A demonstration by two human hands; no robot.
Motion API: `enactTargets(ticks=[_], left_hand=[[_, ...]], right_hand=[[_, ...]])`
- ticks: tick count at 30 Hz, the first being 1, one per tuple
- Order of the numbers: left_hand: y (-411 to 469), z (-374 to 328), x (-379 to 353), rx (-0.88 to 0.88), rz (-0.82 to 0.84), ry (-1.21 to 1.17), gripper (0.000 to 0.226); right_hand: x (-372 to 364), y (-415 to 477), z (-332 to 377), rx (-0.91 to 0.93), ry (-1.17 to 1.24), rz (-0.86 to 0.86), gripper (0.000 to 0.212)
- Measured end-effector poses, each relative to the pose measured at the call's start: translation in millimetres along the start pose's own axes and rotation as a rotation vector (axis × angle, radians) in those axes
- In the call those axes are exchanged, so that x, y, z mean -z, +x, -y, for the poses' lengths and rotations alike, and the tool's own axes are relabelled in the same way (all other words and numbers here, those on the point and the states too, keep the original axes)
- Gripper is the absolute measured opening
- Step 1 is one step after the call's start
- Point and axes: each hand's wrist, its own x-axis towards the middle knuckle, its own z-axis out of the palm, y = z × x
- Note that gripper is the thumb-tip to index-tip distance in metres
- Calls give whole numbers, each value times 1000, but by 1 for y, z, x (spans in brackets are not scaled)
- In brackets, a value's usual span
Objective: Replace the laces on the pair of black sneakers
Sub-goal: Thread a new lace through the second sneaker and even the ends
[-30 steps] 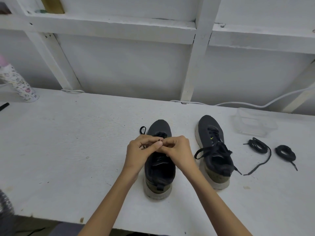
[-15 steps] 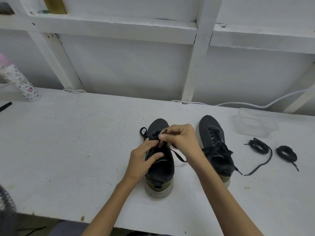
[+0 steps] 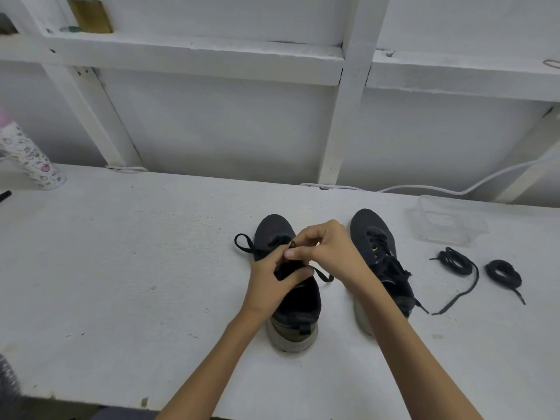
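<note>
The lace (image 3: 323,275) is pinched by the curled fingers of the right hand (image 3: 331,251), over the sneaker (image 3: 298,307); just below them, the left hand (image 3: 269,286) grips the sneaker's upper with fingers and thumb.

The white-painted surface (image 3: 121,268) spans the full width of the view. Its top is scuffed and speckled, and its near edge is chipped. Behind it stands a white wall (image 3: 227,125), fronted by a white upright post (image 3: 347,116), one diagonal brace (image 3: 94,116) at the view's left and a second diagonal brace (image 3: 527,159) at its right, with a white horizontal shelf (image 3: 197,62) running across above. A white cable (image 3: 418,187) lies along the junction of surface and wall; illumination is even and diffuse, with soft shadows only.
</note>
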Motion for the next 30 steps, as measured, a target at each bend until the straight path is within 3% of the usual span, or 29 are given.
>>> enactTargets(ticks=[7, 17, 22, 26, 30], left_hand=[[7, 4, 11, -68, 65, 77, 23], [14, 12, 19, -37, 141, 51, 14], [16, 10, 25, 9, 202, 39, 13], [16, 10, 28, 28, 243, 39, 17], [20, 8, 28, 55, 255, 14, 11]], right_hand=[[-3, 2, 3, -11, 91, 62, 7], [11, 32, 37, 56, 280, 7, 10], [33, 55, 78, 148, 458, -102, 17], [66, 85, 117, 289, 726, -302, 28], [72, 108, 115, 393, 704, -401, 20]])
